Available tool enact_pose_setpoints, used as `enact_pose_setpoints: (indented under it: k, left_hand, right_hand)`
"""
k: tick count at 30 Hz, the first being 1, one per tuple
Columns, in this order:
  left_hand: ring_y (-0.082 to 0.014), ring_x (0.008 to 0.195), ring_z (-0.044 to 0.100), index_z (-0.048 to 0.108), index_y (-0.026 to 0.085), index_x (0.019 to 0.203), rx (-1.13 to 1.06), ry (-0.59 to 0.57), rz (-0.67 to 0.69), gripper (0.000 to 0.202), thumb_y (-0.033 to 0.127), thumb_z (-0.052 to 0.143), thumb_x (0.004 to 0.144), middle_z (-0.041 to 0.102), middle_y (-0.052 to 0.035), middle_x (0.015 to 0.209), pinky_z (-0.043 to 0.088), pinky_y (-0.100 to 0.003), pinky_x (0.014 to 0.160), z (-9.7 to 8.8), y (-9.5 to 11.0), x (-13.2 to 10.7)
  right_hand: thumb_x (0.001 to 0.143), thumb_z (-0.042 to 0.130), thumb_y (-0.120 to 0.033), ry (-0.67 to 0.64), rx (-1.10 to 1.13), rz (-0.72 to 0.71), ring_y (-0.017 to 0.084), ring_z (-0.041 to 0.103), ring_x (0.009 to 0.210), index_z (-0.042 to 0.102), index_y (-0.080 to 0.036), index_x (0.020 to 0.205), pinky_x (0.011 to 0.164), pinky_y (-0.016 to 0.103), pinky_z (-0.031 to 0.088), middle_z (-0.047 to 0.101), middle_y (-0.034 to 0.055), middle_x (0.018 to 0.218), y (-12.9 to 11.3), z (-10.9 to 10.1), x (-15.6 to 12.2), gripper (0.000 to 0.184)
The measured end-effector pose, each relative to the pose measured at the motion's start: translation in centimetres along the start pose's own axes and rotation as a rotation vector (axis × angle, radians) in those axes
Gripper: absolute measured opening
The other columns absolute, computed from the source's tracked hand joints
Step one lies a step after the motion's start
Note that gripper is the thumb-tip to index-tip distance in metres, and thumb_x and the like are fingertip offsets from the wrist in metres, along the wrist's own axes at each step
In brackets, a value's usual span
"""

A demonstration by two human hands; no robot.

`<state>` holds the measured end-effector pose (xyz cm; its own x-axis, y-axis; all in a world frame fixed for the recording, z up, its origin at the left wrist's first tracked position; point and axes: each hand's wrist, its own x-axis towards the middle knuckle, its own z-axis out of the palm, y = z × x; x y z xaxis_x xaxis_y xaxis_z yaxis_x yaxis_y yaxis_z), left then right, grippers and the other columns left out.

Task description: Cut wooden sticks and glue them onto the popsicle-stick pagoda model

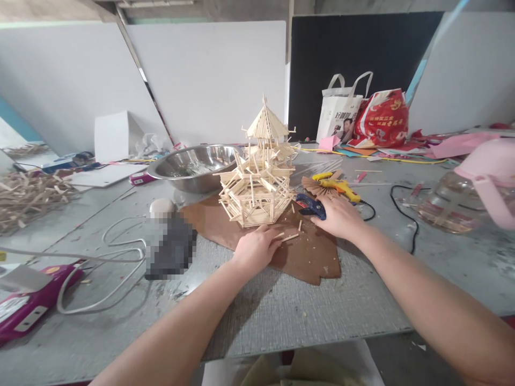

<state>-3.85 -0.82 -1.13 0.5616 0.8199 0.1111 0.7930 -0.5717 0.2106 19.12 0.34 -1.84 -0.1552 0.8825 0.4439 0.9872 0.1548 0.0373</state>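
Observation:
A pagoda-shaped model of thin wooden sticks [257, 187] stands upright on a brown sheet [309, 262]. Just in front of its base, my left hand [254, 249] is closed, with a short wooden stick [278, 236] at its fingertips. My right hand [340, 214] grips a dark blue hand cutter [310, 207] to the right of the model; its jaws point left, and the palm hides part of it. Short cut sticks [300, 225] lie on the sheet between my hands. Behind my right hand rests a yellow glue gun [340, 187], beside a folded brown paper fan [319, 187].
A steel basin [197, 166] stands behind the model on the left. A pink-lidded jug [450, 198] is at the right, near a black cable [414, 225]. White cable [104, 311] loops by a purple power strip [40, 305]. Bags [380, 120] stand at the back.

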Motion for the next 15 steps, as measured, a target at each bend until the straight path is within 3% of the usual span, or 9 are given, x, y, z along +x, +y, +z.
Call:
enact_pose_setpoints:
  k: [4,9,15]
  left_hand:
    - [-0.0175,0.081,0.056,0.057,0.021,0.084,0.095,-0.069,-0.028,0.023,0.032,0.037,0.080,0.056,-0.0034,0.088,0.042,-0.026,0.065,0.12,-0.19,0.17]
    - [-0.0173,0.081,0.056,0.053,0.021,0.088,0.111,-0.108,-0.038,0.021,0.030,0.035,0.081,0.054,-0.0041,0.092,0.040,-0.026,0.064,0.27,-0.29,0.25]
    - [-0.0185,0.078,0.056,0.051,0.019,0.088,0.101,-0.125,-0.048,0.022,0.030,0.033,0.082,0.054,-0.0062,0.091,0.040,-0.029,0.064,0.55,-0.33,0.20]
  right_hand:
    - [0.064,0.052,-0.049,-0.083,-0.024,0.019,0.026,0.053,0.081,0.054,-0.013,0.093,0.066,0.033,0.036,0.059,0.0126,0.084,0.17,0.35,0.05,0.045]
    - [0.065,0.047,-0.056,-0.202,0.000,0.028,0.026,0.055,0.078,0.055,-0.016,0.089,0.062,0.032,0.038,0.060,0.0112,0.081,-0.04,0.72,-0.01,0.048]
    - [0.064,0.052,-0.055,-0.209,0.069,-0.034,0.030,0.052,0.093,0.055,-0.015,0.099,0.075,0.040,0.037,0.057,0.0135,0.099,-0.07,0.95,-0.15,0.053]
